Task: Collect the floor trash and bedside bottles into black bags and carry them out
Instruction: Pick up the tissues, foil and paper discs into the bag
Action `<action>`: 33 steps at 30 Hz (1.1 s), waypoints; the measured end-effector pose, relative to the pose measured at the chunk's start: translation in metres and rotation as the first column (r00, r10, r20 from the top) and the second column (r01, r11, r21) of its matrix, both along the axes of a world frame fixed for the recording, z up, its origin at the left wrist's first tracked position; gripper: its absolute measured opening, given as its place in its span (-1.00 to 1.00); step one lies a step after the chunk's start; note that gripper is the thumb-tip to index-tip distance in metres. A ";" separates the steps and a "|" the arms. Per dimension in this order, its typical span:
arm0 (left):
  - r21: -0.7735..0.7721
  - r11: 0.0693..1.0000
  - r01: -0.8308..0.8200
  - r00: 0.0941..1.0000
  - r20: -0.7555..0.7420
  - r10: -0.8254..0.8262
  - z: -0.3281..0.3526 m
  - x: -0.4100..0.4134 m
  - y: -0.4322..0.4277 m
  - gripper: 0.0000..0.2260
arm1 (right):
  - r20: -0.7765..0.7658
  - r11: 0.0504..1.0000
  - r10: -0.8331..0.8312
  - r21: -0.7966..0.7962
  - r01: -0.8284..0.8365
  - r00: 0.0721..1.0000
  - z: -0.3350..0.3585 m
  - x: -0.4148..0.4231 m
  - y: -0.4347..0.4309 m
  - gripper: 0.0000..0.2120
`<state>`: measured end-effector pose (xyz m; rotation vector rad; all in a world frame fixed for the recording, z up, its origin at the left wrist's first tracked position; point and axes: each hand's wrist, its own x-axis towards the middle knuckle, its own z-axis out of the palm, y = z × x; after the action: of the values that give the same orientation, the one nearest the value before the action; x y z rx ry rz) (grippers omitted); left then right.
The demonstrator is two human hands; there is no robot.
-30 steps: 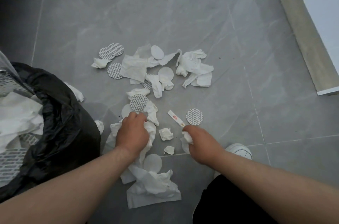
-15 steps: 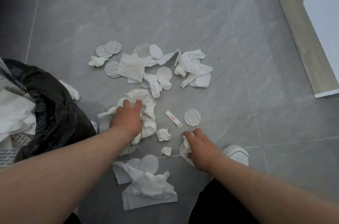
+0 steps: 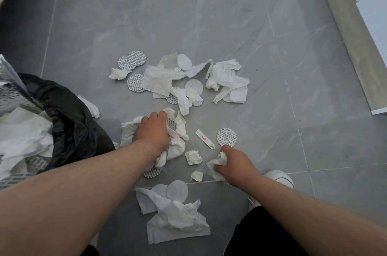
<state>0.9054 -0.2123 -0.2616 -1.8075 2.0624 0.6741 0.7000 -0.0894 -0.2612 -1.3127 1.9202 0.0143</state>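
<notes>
Left hand [image 3: 154,132] clenched down over a bundle of crumpled tissues [image 3: 178,146] on the floor, with a printed round seal [image 3: 171,124] caught in the wad by the fingers. Right hand [image 3: 236,164] curled round a single tissue wad [image 3: 216,164], low to the tile, just short of a loose printed disc [image 3: 226,137] with a paper sachet strip [image 3: 204,138] beside it.

Head view, the only one:
- Black bag [image 3: 71,121] slumped at the left, mouth open, white tissue and a foil wrapper [image 3: 12,92] inside. One stray tissue [image 3: 90,107] lies against its outer side.
- Grey floor tiles [image 3: 209,14] carry three patches of trash:
  - a far cluster [image 3: 226,82] of tissues and discs
  - the middle lot under the hands, plus a small tissue ball [image 3: 193,157] and a scrap [image 3: 196,175]
  - a near pile [image 3: 173,218] with a plain white disc on top
- White shoe [image 3: 279,178] just beside the right hand.
- No bottles in view.

Judgement: floor pickup partway through, much left to gather.

Risks:
- The left bundle is loose and layered. Lifted by the top alone, the lower sheets and the flat seal would likely slide out on the way to the bag.
- The bag mouth sags. A toss from here could land on the outer side, as the stray tissue has.
- The discs lie flat on smooth tile and are hard to pinch. With the right hand already full, a try at the nearby disc may cost it the wad
</notes>
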 end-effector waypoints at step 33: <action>-0.025 0.634 -0.773 0.444 -0.735 0.512 0.206 0.263 0.035 -0.91 | 0.764 0.932 -0.254 0.029 0.361 0.593 0.232 0.219 -0.123 -0.83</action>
<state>1.1681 -0.1778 -0.0559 -3.0325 1.8371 1.4248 0.9191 -0.2123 -0.0295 -0.8184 1.3687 -0.7495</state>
